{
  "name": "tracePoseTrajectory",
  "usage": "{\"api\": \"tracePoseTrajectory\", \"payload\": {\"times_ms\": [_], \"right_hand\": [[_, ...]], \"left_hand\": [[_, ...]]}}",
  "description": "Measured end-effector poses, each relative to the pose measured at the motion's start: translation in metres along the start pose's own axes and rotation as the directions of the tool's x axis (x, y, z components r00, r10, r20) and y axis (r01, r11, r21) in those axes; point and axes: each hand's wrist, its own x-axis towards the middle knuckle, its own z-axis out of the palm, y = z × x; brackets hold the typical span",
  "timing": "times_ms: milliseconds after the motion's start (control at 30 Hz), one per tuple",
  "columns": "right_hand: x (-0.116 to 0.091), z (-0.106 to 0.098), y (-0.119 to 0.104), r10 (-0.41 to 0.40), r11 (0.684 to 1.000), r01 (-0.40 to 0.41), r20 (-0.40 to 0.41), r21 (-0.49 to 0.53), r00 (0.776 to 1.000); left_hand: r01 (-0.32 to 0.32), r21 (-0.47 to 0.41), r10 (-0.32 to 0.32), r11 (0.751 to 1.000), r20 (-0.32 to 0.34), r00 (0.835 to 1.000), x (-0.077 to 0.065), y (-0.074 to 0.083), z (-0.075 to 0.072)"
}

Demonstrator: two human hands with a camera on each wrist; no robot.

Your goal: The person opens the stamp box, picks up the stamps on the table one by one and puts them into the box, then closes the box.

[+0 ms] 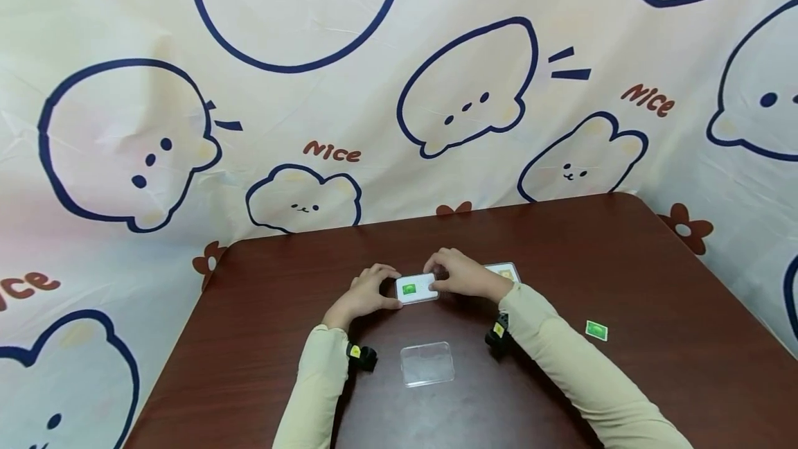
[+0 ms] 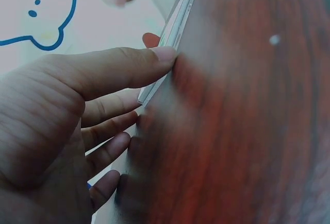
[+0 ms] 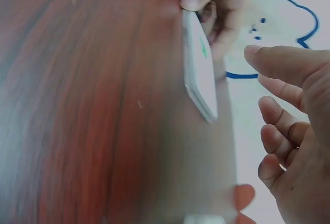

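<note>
A thin, flat white case (image 1: 416, 288) with a small green card (image 1: 409, 289) on its face lies in the middle of the head view. My left hand (image 1: 369, 291) grips its left end, the thumb (image 2: 124, 69) along the near edge and the fingers on the far side. Around the right end curves my right hand (image 1: 458, 274), overlapping it in the head view. From the right wrist, a gap shows between those loosely bent fingers (image 3: 278, 64) and the white case (image 3: 201, 69). A clear plastic cover (image 1: 427, 364) rests nearer to me on the table.
Behind my right wrist, partly hidden, lies another flat case (image 1: 508, 270) with a yellowish picture. A loose green card (image 1: 596, 330) is on the brown table (image 1: 262, 345) to the right of my right forearm. Printed cloth (image 1: 374, 109) hangs along the table's far edge.
</note>
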Motion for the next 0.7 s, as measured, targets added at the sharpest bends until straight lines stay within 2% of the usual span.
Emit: {"api": "tracePoseTrajectory", "payload": {"times_ms": [267,400,533,700], "right_hand": [[-0.042,-0.032,0.02,0.014,0.999,-0.013,-0.031,0.053,0.999],[-0.065,-0.047,0.03,0.032,0.996,-0.026,-0.077,0.088,0.997],[-0.087,-0.057,0.041,0.061,0.996,-0.054,-0.108,0.064,0.992],[-0.117,-0.067,0.056,0.103,0.994,-0.1,-0.083,0.037,0.991]], "left_hand": [[-0.002,-0.016,0.002,1.0,0.01,1.0,0.0,-0.001,-0.001],[0.004,-0.024,-0.004,1.0,0.008,1.0,-0.001,0.001,-0.002],[0.006,-0.023,-0.005,1.0,0.009,1.0,-0.001,0.003,-0.002],[0.007,-0.018,-0.007,1.0,0.009,1.0,0.001,0.002,-0.001]]}}
